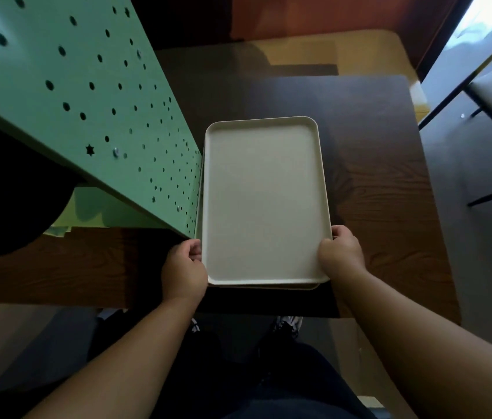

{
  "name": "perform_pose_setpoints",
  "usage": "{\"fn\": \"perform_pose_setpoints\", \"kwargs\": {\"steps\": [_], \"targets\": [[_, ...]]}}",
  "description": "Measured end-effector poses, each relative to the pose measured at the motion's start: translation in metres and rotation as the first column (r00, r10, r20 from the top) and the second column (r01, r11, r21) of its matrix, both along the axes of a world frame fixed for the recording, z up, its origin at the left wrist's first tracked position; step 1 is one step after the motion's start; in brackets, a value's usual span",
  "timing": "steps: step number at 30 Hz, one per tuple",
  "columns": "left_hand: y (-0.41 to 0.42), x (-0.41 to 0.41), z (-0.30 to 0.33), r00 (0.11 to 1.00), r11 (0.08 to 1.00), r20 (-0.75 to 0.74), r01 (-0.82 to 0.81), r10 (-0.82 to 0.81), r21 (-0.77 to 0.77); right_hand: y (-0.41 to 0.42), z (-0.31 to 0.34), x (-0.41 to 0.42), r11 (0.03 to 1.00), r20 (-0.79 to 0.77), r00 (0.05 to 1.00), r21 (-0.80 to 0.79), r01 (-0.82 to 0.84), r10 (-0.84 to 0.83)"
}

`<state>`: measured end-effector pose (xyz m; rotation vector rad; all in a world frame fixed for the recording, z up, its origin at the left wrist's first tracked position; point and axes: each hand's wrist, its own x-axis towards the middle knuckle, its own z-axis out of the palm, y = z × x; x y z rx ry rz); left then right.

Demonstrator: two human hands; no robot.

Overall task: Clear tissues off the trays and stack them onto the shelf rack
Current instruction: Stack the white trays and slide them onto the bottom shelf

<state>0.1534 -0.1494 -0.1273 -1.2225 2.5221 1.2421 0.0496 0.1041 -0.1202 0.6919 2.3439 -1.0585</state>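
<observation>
Two bare hands grip the near end of a tray stack: the left hand [184, 271] clasps the left rim, the right hand [340, 256] the right rim, fingers curled under. The top tray [264, 204] is smooth, cream, rectangular with rounded corners and bare of tissues. At least one more tray [296, 287] peeks out beneath it. The stack sits over the near edge of a dark wood-grain table [389, 225], touching a green perforated metal shelf rack [93, 116] at the left.
</observation>
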Motion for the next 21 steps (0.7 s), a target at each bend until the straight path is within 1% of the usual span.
{"fn": "perform_pose_setpoints", "kwargs": {"steps": [3, 6, 9, 11, 13, 14, 19, 21], "targets": [[-0.005, 0.004, 0.000, 1.000, 0.998, 0.005, 0.018, -0.018, -0.054, 0.000, 0.000, 0.008, 0.997, -0.013, 0.997, 0.001, -0.082, 0.082], [-0.009, 0.002, -0.001, 0.999, 0.994, 0.009, 0.043, -0.042, -0.102, -0.002, -0.001, 0.014, 0.984, -0.001, 0.986, 0.070, -0.166, 0.166], [-0.012, 0.000, -0.005, 0.994, 0.997, 0.098, 0.043, -0.037, -0.059, -0.005, -0.002, 0.020, 0.933, -0.002, 0.957, 0.227, -0.281, 0.289], [-0.013, 0.002, -0.009, 0.992, 0.997, 0.108, 0.072, -0.067, -0.040, -0.002, -0.009, 0.025, 0.886, -0.072, 0.927, 0.328, -0.327, 0.368], [-0.015, 0.005, -0.011, 0.993, 0.995, 0.087, 0.087, -0.083, -0.039, 0.002, -0.019, 0.031, 0.866, -0.171, 0.895, 0.380, -0.326, 0.412], [-0.017, 0.007, -0.012, 0.992, 0.992, 0.063, 0.109, -0.106, -0.057, 0.003, -0.025, 0.031, 0.869, -0.215, 0.884, 0.381, -0.316, 0.416], [-0.026, 0.014, -0.013, 0.956, 0.944, 0.022, 0.292, -0.292, -0.155, 0.000, -0.040, 0.030, 0.928, -0.374, 0.870, 0.309, -0.210, 0.321], [-0.027, 0.013, -0.013, 0.933, 0.901, 0.043, 0.358, -0.358, -0.246, 0.001, -0.043, 0.032, 0.947, -0.462, 0.843, 0.281, -0.155, 0.275]]}}
